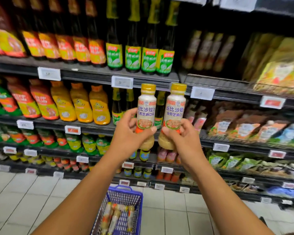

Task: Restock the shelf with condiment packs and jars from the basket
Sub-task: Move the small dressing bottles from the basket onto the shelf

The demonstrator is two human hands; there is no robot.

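While the blue basket point(124, 199) sits at lower centre holding more bottles, the left hand point(129, 133) grips one dressing bottle point(146, 107) and the right hand point(182, 136) another point(175, 107), both upright at frame centre before the shelf point(92, 73).

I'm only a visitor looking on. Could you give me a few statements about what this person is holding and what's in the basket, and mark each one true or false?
1. The left hand and the right hand each hold one bottle, the left bottle and the right bottle. True.
2. Both held bottles have red caps. False: their caps are yellow.
3. Both are held upright, caps up. True.
4. The blue basket is empty. False: spare bottles lie in it.
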